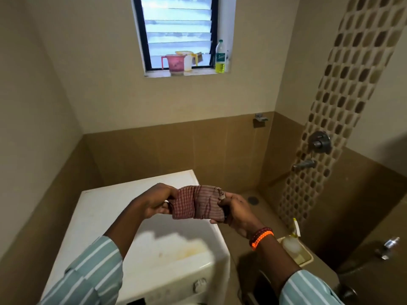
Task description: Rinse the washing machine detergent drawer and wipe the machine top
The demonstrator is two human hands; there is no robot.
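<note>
Checked maroon cloth [198,202] — folded, gripped by left hand [154,201], right hand [233,210].

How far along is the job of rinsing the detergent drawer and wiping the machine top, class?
Done: nothing clearly. The detergent drawer lies on the floor to the right of the machine, so it seems to be out; whether it is rinsed cannot be told. In hand: the left hand and right hand hold a checked cloth above the machine. Left: the machine top shows a yellowish stain, so wiping remains.

cloth [197,202]: red checked, folded, held above machine | washing machine top [114,216]: white, yellow-stained near front
</note>
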